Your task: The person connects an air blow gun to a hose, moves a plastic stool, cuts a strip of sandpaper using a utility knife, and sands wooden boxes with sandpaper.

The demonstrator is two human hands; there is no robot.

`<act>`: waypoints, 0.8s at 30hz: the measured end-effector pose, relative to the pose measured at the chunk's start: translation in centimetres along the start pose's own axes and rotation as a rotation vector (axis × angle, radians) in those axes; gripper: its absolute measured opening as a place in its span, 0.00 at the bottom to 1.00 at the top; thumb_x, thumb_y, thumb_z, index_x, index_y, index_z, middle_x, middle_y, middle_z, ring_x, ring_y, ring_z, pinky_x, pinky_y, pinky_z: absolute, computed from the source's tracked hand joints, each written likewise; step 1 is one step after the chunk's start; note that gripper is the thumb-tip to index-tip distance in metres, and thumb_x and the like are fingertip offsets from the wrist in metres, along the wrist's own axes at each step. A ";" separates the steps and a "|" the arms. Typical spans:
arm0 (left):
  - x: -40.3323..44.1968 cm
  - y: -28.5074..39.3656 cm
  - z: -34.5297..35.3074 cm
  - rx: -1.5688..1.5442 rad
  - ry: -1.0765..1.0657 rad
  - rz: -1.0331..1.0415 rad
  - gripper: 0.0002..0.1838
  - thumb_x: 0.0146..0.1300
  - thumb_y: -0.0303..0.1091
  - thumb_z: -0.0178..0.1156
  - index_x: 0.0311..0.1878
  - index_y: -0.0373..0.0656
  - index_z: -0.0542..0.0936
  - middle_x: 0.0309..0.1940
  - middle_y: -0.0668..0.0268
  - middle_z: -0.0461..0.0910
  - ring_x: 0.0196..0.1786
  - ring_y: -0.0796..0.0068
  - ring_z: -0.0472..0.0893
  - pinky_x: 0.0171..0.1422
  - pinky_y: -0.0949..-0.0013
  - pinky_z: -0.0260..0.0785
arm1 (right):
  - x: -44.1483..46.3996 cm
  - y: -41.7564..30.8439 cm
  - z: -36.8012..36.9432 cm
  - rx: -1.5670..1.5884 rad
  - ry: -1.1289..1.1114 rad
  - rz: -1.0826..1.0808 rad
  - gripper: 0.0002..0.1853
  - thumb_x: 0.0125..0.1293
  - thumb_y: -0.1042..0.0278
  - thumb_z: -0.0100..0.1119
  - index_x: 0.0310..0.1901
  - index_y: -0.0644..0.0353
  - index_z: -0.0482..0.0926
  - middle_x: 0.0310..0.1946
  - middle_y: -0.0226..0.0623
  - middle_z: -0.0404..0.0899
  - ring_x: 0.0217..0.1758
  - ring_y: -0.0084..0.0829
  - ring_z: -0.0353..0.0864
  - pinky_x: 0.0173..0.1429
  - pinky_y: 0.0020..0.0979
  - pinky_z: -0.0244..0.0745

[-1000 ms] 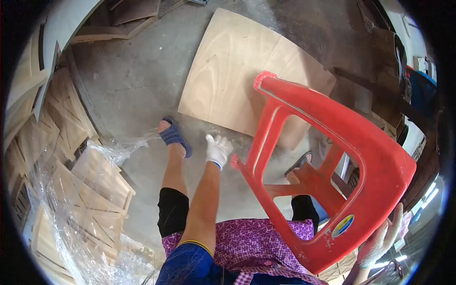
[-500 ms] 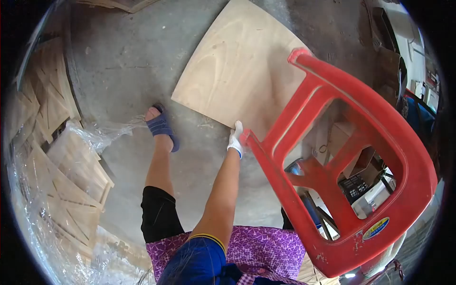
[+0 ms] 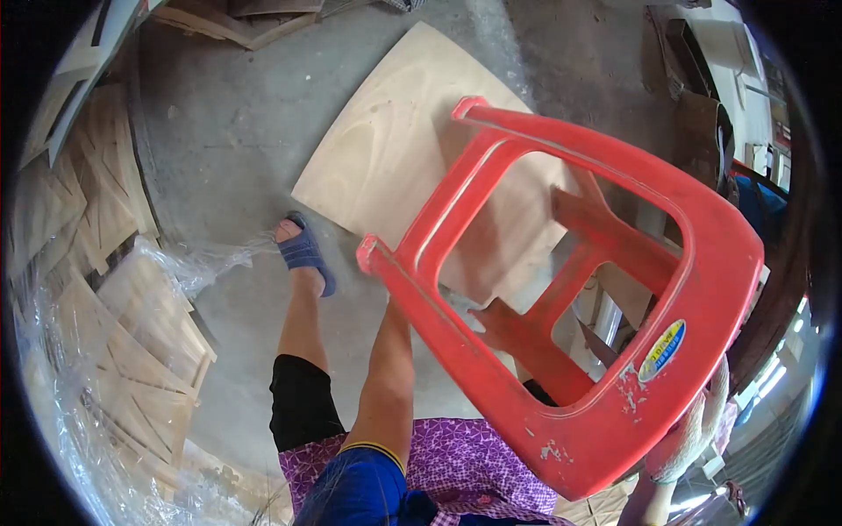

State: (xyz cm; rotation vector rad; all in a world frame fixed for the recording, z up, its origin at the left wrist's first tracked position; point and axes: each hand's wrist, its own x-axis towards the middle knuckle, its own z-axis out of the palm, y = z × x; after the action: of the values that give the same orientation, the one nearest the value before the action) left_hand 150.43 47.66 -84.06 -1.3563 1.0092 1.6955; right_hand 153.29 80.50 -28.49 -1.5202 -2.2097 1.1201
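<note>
A red plastic stool (image 3: 504,381) is held up, tilted, over the right half of the view, its legs pointing away from me. White-gloved, my right hand (image 3: 693,438) grips the stool's edge at the lower right, its fingers partly behind the plastic. My left arm reaches forward, and the stool covers my left hand, so its fingers cannot be seen. Beyond the stool, a light plywood panel (image 3: 377,140) with curved sides lies on the floor, partly covered by the stool.
Stacked wooden pieces (image 3: 132,351) under clear plastic wrap (image 3: 175,263) line the left side. More wooden frames (image 3: 250,26) lie at the far edge. My foot in a blue sandal (image 3: 304,259) is close to the panel. Boxes and clutter (image 3: 702,131) stand on the right.
The stool has swung left and now hides my left hand, which showed beside a stool leg before. My gloved right hand has come into sight at the stool's edge.
</note>
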 end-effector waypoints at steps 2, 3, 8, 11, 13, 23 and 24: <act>-0.1 -0.8 0.0 -0.057 -0.021 -0.028 0.40 0.76 0.62 0.51 0.78 0.44 0.61 0.74 0.55 0.66 0.75 0.59 0.66 0.77 0.58 0.57 | 0.0 -0.8 -0.2 -0.119 0.009 0.036 0.35 0.77 0.58 0.57 0.78 0.68 0.58 0.69 0.53 0.73 0.66 0.37 0.80 0.67 0.37 0.77; 0.0 -1.3 0.0 -0.089 -0.031 -0.042 0.40 0.76 0.62 0.51 0.79 0.44 0.60 0.75 0.55 0.66 0.76 0.59 0.65 0.78 0.58 0.56 | 0.2 -1.2 -0.1 -0.160 0.011 0.047 0.36 0.77 0.58 0.57 0.78 0.68 0.58 0.69 0.54 0.73 0.66 0.37 0.80 0.67 0.37 0.77; 1.5 -2.6 -1.5 -0.217 -0.080 -0.035 0.40 0.78 0.61 0.49 0.81 0.44 0.57 0.78 0.54 0.62 0.79 0.57 0.61 0.82 0.57 0.49 | -0.4 -2.5 1.8 0.053 0.028 0.037 0.40 0.75 0.54 0.61 0.78 0.68 0.57 0.57 0.51 0.82 0.35 0.22 0.80 0.36 0.20 0.71; 2.3 -0.3 -4.1 -0.253 -0.081 0.041 0.40 0.78 0.61 0.47 0.82 0.44 0.55 0.80 0.53 0.60 0.82 0.56 0.58 0.85 0.56 0.45 | -1.5 -2.4 1.7 0.090 -0.170 0.158 0.42 0.73 0.52 0.63 0.78 0.68 0.57 0.50 0.50 0.85 0.27 0.17 0.75 0.31 0.16 0.65; 1.9 3.7 -4.7 -0.189 -0.059 0.085 0.41 0.78 0.63 0.47 0.83 0.46 0.55 0.81 0.54 0.60 0.82 0.56 0.58 0.86 0.54 0.43 | -2.5 -1.2 2.8 0.061 -0.196 0.174 0.43 0.72 0.50 0.65 0.79 0.64 0.57 0.44 0.48 0.86 0.19 0.12 0.63 0.26 0.15 0.53; 4.0 16.7 3.8 0.227 -0.077 0.251 0.51 0.65 0.77 0.54 0.82 0.56 0.56 0.81 0.66 0.60 0.81 0.56 0.59 0.83 0.44 0.47 | -3.4 1.0 3.9 -0.047 -0.522 0.036 0.32 0.66 0.79 0.61 0.73 0.66 0.67 0.51 0.47 0.84 0.38 0.29 0.82 0.44 0.30 0.76; 5.8 16.7 3.4 0.239 -0.080 0.252 0.51 0.66 0.76 0.55 0.83 0.54 0.56 0.82 0.66 0.59 0.81 0.56 0.59 0.83 0.45 0.47 | -3.0 0.9 4.1 -0.051 -0.514 0.039 0.32 0.66 0.79 0.61 0.73 0.66 0.67 0.51 0.47 0.84 0.38 0.29 0.82 0.44 0.30 0.76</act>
State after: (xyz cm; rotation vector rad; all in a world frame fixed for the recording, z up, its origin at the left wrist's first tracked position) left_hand 133.07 43.99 -87.06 -1.0344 1.3345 1.7282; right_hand 152.90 76.18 -31.23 -1.4177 -2.5488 1.6278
